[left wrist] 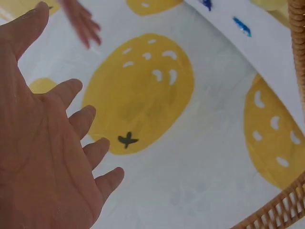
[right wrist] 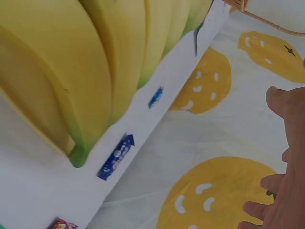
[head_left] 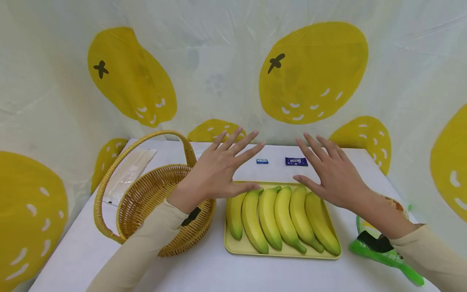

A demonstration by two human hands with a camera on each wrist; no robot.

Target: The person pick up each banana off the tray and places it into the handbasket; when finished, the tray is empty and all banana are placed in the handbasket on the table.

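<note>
Both hands are raised above the table with fingers spread, holding nothing. In the head view the left hand (head_left: 219, 168) hovers between the wicker basket (head_left: 136, 198) and the tray, its thumb overlapping a banana stem. The right hand (head_left: 333, 176) is over the tray's far right corner. Several yellow bananas (head_left: 268, 219) with greenish tips lie side by side on the pale yellow tray (head_left: 284, 256). The basket has a tall looped handle, and its right part is covered by the left forearm. The right wrist view shows the bananas (right wrist: 90, 62) up close.
Behind the tray lie a small blue packet (head_left: 262, 161) and a dark blue wrapped packet (head_left: 296, 162). A clear plastic packet (head_left: 129, 174) is left of the basket. A green package (head_left: 386, 255) sits partly under the right forearm. A lemon-print cloth (head_left: 219, 48) hangs behind the table.
</note>
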